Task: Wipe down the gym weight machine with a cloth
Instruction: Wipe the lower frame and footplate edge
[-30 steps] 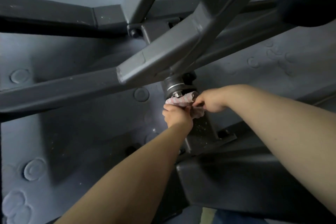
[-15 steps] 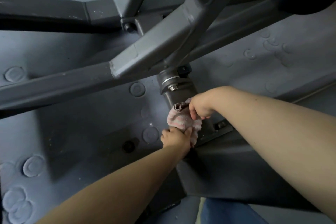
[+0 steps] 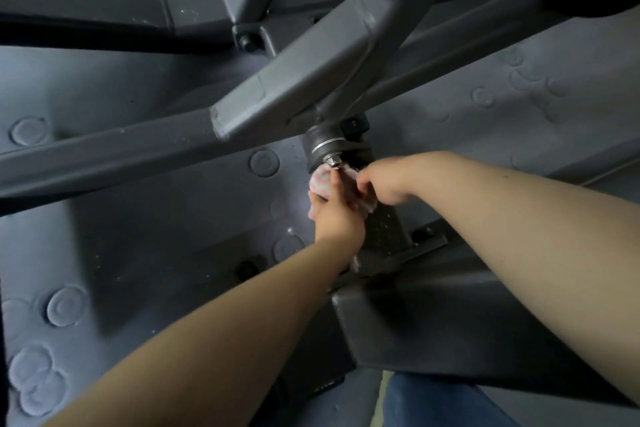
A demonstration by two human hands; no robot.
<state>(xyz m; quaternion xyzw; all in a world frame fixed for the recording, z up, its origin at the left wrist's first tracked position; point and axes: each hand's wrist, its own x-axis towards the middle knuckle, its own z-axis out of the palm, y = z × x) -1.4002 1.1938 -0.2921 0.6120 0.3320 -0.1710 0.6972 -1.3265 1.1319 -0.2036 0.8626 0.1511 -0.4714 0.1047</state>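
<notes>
One dark grey steel weight machine frame (image 3: pixel 298 90), its square tubes crossing over a grey rubber floor (image 3: pixel 114 236) stamped with round marks. One black cylindrical pivot hub (image 3: pixel 325 146) with a silver bolt (image 3: pixel 333 161) at its end, under the tube junction. One blue trouser leg (image 3: pixel 429 402) at the bottom edge. Two bare hands meet just below the hub: left hand (image 3: pixel 337 210), fingers curled round one pink and white cloth (image 3: pixel 320 183), pressing it against the post beneath the bolt; right hand (image 3: pixel 384 184), fingers bent, pinching the same cloth's far side. No legible writing or brand marks.
</notes>
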